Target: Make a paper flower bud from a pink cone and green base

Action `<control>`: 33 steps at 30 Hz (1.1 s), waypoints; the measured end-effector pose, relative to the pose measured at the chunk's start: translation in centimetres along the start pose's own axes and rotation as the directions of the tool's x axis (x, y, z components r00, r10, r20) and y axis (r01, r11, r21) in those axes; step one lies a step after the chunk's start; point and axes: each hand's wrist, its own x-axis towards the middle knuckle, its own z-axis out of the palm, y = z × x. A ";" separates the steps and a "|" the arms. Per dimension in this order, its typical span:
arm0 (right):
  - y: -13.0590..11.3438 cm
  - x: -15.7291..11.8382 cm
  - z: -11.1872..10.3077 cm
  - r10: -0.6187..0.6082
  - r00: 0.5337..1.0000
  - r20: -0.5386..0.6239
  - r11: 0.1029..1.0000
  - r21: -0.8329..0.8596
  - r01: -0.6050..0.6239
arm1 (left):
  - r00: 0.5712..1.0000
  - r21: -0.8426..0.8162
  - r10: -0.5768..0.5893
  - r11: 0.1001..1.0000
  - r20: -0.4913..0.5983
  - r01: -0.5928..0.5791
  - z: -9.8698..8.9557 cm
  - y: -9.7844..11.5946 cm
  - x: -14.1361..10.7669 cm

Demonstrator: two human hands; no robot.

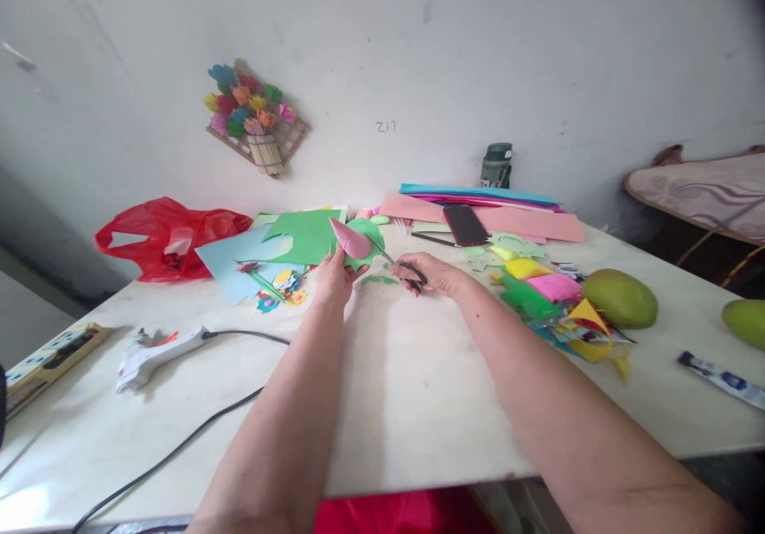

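Note:
My left hand [335, 277] is closed on the near edge of a green paper piece [375, 233] that has a pink paper cone [350, 241] on it. The cone's tip points up and to the left. In my right hand [439, 272] is a pair of scissors [412, 274], fingers wrapped round the dark handles. Their blades reach left to the right edge of the green piece, beside the cone. Small green paper scraps [378, 280] lie on the table just below. A larger green sheet [299, 235] with a cut-out edge lies behind my left hand.
At left are a red plastic bag [173, 235], a white glue gun [158, 359] with its cord, and a power strip [51, 363]. Coloured paper sheets [526, 225], a phone [465, 225] and a bottle [496, 166] stand at the back. Mangoes [620, 298] and paper scraps [589, 331] lie at right.

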 end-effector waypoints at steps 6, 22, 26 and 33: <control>0.1 0.2 0.0 0.002 1.000 -0.001 1.000 -0.004 -0.002 | 0.999 0.012 -0.025 1.000 -0.035 0.026 0.0 0.0 0.0; -0.1 0.0 0.0 0.008 1.000 -0.012 1.000 0.024 -0.008 | 0.997 0.007 -0.036 0.999 -0.071 0.036 -0.2 -0.2 0.3; 0.0 0.1 -0.1 0.008 1.000 -0.015 0.999 0.037 -0.007 | 0.998 0.006 -0.040 0.999 -0.038 0.040 -0.4 -0.2 0.4; 0.5 0.3 -0.1 0.035 0.999 -0.013 0.997 0.063 -0.034 | 0.999 -0.018 -0.049 0.999 -0.020 0.048 -0.4 -0.2 0.2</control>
